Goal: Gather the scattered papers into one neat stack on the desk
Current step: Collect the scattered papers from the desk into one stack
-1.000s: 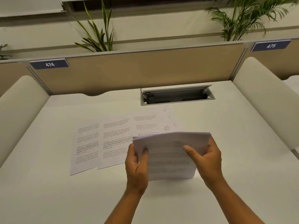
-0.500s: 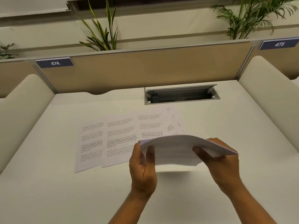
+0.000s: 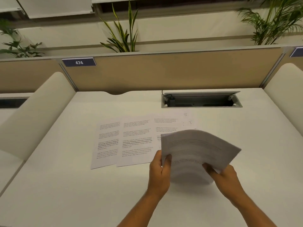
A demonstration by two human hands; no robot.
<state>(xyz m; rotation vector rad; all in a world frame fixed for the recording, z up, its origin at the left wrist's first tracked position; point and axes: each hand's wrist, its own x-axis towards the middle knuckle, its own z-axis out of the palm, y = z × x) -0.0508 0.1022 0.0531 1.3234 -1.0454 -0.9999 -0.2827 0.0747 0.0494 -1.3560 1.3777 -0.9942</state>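
Observation:
A bundle of printed papers (image 3: 195, 151) is held above the white desk (image 3: 65, 185), bowed and blurred by motion. My left hand (image 3: 159, 171) grips its left edge with the thumb on top. The lower right edge is pinched by my right hand (image 3: 224, 179). Overlapping loose sheets (image 3: 136, 141) still lie flat on the desk to the left and behind the bundle, a further one partly hidden by it.
An open cable box (image 3: 201, 101) is sunk into the desk behind the papers. A tan partition (image 3: 164, 71) with a "474" label (image 3: 79, 62) closes the back. Curved cream side dividers (image 3: 37, 112) stand left and right. Plants rise behind.
The bundle has swung from nearly flat and edge-on to tilted with its face toward me, its right corner raised. Both hands keep their grip. The view has shifted, so everything sits further right.

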